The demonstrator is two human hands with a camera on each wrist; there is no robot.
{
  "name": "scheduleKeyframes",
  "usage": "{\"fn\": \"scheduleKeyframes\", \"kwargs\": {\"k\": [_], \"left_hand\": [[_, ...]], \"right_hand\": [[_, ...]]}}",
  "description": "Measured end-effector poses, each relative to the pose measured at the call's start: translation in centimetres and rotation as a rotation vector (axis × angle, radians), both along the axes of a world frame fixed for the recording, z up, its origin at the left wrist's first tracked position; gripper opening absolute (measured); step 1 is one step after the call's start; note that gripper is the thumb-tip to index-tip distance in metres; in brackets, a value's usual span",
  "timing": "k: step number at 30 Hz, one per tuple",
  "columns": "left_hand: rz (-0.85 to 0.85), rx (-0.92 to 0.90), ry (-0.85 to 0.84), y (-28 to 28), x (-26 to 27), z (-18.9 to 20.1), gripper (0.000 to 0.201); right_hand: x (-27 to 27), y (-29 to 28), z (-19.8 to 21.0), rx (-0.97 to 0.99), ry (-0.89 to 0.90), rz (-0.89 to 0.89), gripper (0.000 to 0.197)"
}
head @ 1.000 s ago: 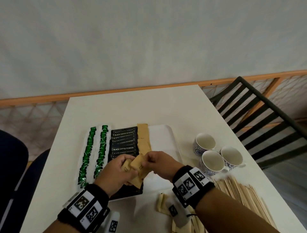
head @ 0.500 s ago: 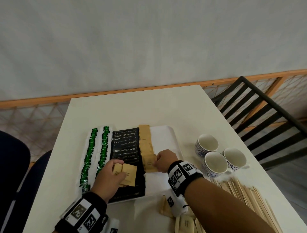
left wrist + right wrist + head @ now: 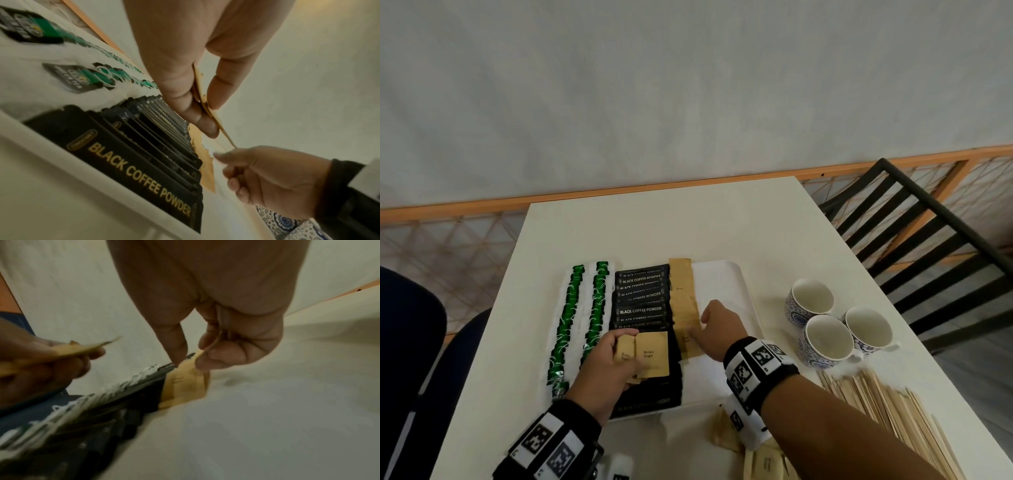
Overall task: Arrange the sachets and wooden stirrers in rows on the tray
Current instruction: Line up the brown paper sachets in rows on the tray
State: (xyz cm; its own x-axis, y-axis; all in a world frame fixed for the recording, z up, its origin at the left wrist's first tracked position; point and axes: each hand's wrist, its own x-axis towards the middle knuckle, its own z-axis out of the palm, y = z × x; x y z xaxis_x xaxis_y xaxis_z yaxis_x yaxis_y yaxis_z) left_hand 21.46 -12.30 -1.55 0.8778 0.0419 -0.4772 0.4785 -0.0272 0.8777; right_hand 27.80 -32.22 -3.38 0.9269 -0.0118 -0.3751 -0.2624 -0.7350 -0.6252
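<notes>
A white tray (image 3: pixel 726 284) holds two rows of green sachets (image 3: pixel 570 318), a row of black coffee sachets (image 3: pixel 642 298) and a row of brown sugar sachets (image 3: pixel 683 301). My left hand (image 3: pixel 624 346) hovers over the near black sachets and pinches a few brown sugar sachets (image 3: pixel 650 354) between thumb and fingers (image 3: pixel 207 128). My right hand (image 3: pixel 697 334) is at the near end of the brown row, pinching one brown sachet (image 3: pixel 213 340) low over the tray. Wooden stirrers (image 3: pixel 887 407) lie in a pile on the table at the right.
Three patterned cups (image 3: pixel 825 339) stand right of the tray. Loose brown sachets (image 3: pixel 726 431) lie on the table under my right forearm. A black chair (image 3: pixel 914 240) stands at the table's right edge. The tray's right half shows bare white.
My right hand has drawn away from the left hand's bundle with one brown sachet and gone to the near end of the brown row. The left hand stayed over the black sachets.
</notes>
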Motion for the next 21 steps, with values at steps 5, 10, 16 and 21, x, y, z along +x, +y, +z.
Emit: {"fn": "scheduleKeyframes", "kwargs": {"k": [5, 10, 16, 21], "left_hand": [[-0.009, 0.101, -0.078, -0.5, -0.2, -0.4, 0.042], [-0.101, 0.167, -0.123, -1.3, -0.7, -0.5, 0.036], [-0.020, 0.068, -0.034, -0.7, -0.9, -0.5, 0.021], [-0.055, 0.188, -0.035, -0.2, -1.0, -0.6, 0.019]], "right_hand": [[-2.2, 0.9, 3.1, 0.369, 0.105, 0.181, 0.034], [-3.0, 0.4, 2.8, 0.305, 0.179, 0.288, 0.018], [-1.6, -2.1, 1.9, -0.004, 0.109, 0.268, 0.017], [-1.0, -1.9, 1.3, -0.155, 0.078, 0.298, 0.033]]}}
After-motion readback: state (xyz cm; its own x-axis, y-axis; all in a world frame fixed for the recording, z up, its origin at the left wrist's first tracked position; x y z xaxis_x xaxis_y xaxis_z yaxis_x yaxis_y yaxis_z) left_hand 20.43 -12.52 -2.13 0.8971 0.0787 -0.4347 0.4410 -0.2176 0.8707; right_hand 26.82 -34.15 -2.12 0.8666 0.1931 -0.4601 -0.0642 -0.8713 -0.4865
